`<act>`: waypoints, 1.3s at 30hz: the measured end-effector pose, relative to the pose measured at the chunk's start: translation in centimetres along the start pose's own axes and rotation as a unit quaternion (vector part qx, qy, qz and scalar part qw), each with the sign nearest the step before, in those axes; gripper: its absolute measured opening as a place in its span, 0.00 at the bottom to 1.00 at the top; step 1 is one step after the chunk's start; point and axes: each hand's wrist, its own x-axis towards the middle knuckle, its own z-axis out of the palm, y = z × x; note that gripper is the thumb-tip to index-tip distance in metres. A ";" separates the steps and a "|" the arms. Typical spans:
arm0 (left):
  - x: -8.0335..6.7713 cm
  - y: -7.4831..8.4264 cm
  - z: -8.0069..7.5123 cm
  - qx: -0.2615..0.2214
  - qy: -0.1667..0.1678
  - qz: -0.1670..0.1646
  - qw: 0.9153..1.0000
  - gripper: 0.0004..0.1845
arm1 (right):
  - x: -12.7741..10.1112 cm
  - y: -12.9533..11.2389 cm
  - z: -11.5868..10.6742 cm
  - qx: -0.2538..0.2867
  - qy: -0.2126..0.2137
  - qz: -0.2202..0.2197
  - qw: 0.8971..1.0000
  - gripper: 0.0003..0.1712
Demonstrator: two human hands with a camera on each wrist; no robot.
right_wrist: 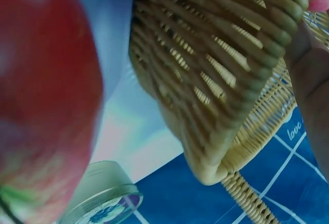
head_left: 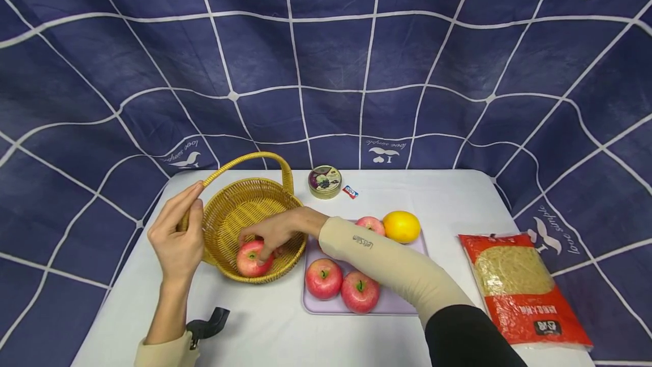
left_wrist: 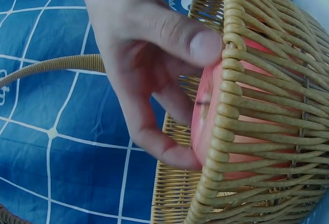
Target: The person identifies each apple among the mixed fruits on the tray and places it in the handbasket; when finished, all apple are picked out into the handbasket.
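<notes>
A woven wicker basket [head_left: 229,200] with an arched handle [head_left: 265,156] stands at the left of the white table. My left hand [head_left: 178,231] holds the handle's left side, its fingertips and thumb about it. My right hand [head_left: 275,231] reaches over the basket's right rim, fingers and thumb round a red apple [head_left: 249,259] inside. In the left wrist view, the right hand [left_wrist: 149,64] has its thumb and fingertips against the apple [left_wrist: 205,106], partly hidden behind the wicker. In the right wrist view, the basket [right_wrist: 205,54] stands beside another, close-up apple [right_wrist: 46,90].
Right of the basket, a lilac tray [head_left: 397,307] bears apples [head_left: 360,292] and a yellow lemon-like fruit [head_left: 402,226]; my right forearm crosses over it. Behind stand a round tin [head_left: 325,181] and a small wrapped packet [head_left: 350,192]. A red pasta bag [head_left: 524,287] lies at right.
</notes>
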 end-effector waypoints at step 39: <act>0.0 -0.1 -0.1 0.002 -0.004 -0.002 1.000 0.10 | 4.3 -0.7 -1.5 -0.113 0.099 -0.012 0.989 0.32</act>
